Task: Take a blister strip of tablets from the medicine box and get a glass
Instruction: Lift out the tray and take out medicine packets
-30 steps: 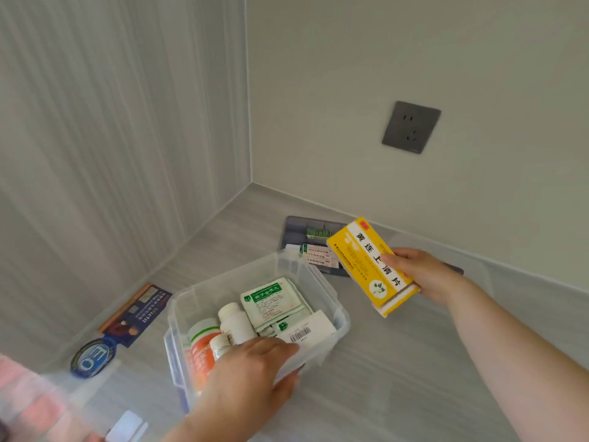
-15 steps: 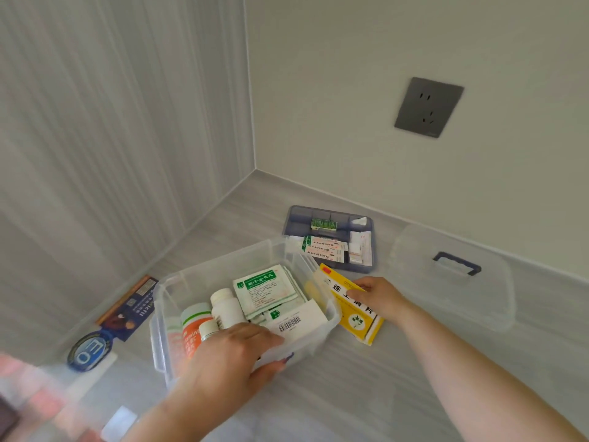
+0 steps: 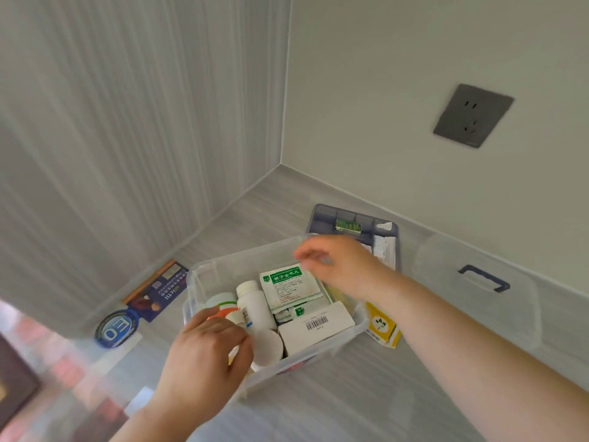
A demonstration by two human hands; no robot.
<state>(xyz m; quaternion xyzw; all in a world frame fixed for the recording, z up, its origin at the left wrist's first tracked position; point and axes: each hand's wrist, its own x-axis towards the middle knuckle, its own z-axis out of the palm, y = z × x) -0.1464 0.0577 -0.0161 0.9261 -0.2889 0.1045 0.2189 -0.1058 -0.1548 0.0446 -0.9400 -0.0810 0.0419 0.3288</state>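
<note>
Now we lean over the clear plastic medicine box (image 3: 204, 275) on the grey tabletop (image 3: 366, 393), both hands reaching into it. Our left hand (image 3: 204, 355) rests at the near left corner, fingers curled loosely over the small bottles there; we cannot tell whether it grips any of them. Beside it stands a white bottle (image 3: 255, 306), and a white carton with a barcode (image 3: 318, 327) lies along the near wall. Our right hand (image 3: 341, 266) hovers over the far side, thumb and forefinger pinched close together just above the green-and-white sachets (image 3: 288, 288), blurred, with nothing visibly held. No blister strip shows among the contents. A yellow medicine carton (image 3: 381, 327) lies on the tabletop just right of the box. Behind sit a blue divided tray (image 3: 325, 213) and the clear lid (image 3: 446, 256) with its blue handle.
</note>
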